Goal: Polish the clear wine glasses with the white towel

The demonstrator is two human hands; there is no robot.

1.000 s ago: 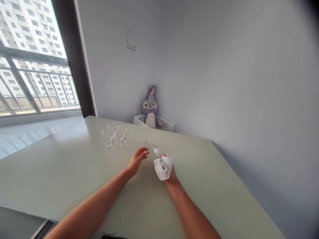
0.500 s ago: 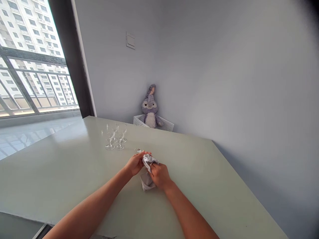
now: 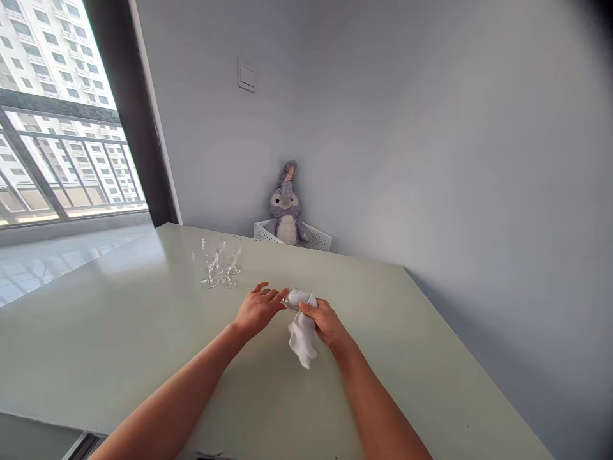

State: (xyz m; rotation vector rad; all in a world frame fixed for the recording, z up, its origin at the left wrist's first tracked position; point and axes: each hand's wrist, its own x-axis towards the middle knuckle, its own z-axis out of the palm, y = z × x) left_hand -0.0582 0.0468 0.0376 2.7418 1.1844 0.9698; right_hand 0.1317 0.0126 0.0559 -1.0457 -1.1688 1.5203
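Observation:
My right hand (image 3: 326,322) is shut on a white cloth (image 3: 302,338) wrapped around the bowl of a clear stemmed glass (image 3: 295,298), which lies nearly level above the table. The cloth hangs below my fist, and it hides most of the glass. My left hand (image 3: 259,310) stands open beside the glass, its fingertips at or very near the glass's narrow end. A group of clear stemmed glasses (image 3: 217,263) stands upright on the table to the left of my hands, apart from them.
The pale green table (image 3: 110,338) ends at a wall on the right. A plush grey rabbit (image 3: 286,212) sits in a white perforated basket (image 3: 316,239) at the far corner. A window (image 3: 62,121) with a railing is on the left.
My hands, together around the cloth and glass half a second ago, have parted. My left hand has moved off to the left, and the cloth now hangs lower from my right hand.

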